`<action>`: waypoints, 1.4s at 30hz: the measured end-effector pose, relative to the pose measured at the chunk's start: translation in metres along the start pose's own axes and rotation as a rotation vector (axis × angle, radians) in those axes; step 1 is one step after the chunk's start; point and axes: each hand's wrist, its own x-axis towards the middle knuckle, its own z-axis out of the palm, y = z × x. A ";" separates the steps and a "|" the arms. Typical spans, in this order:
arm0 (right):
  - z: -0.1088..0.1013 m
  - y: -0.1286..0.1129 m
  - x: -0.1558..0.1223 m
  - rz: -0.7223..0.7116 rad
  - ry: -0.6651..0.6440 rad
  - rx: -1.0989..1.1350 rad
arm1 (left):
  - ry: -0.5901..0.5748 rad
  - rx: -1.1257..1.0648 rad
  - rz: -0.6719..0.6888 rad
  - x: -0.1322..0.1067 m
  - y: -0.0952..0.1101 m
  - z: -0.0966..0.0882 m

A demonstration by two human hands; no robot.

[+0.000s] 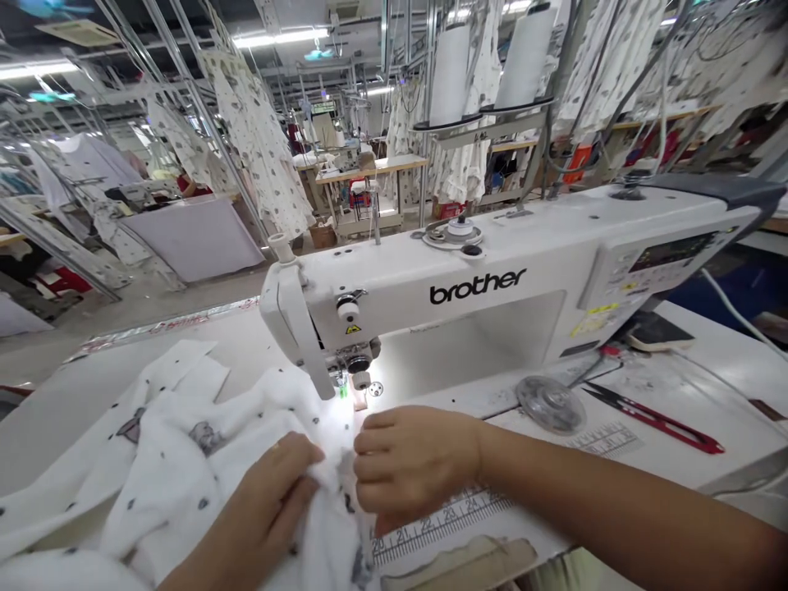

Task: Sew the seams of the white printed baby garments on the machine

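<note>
**Printed white fabric (pixel 153 484) gathered at Brother sewing machine (pixel 431 316)**

The cloth is held bunched at the near left of the bed, grasped by the left hand (pixel 262 509) and right hand (pixel 419 468), just before the presser foot (pixel 358 396). "brother" is printed on the arm; a printed ruler scale (pixel 440 525) reads 20 to 24.

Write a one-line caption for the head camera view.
The left hand and right hand gather white printed fabric at the needle of a Brother sewing machine.
</note>
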 end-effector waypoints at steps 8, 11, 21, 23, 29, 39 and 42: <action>0.015 -0.026 0.014 -0.039 0.187 -0.149 | 0.126 0.104 0.182 0.007 -0.006 -0.014; 0.014 -0.023 0.010 0.017 0.240 -0.122 | -0.037 0.278 0.336 0.012 -0.003 -0.011; 0.020 -0.023 0.001 0.104 0.075 -0.031 | -0.104 0.358 0.403 0.019 -0.001 -0.005; 0.017 -0.021 0.002 0.128 0.058 -0.032 | -0.114 0.345 0.370 0.023 -0.003 -0.003; 0.017 -0.008 -0.001 0.311 -0.084 -0.022 | -0.092 0.272 0.262 0.048 -0.019 -0.005; 0.010 -0.011 0.004 0.032 0.022 0.028 | 0.068 0.399 0.265 0.023 0.016 -0.020; 0.013 -0.018 0.006 -0.022 0.105 0.035 | 0.206 0.473 0.270 0.002 0.023 0.001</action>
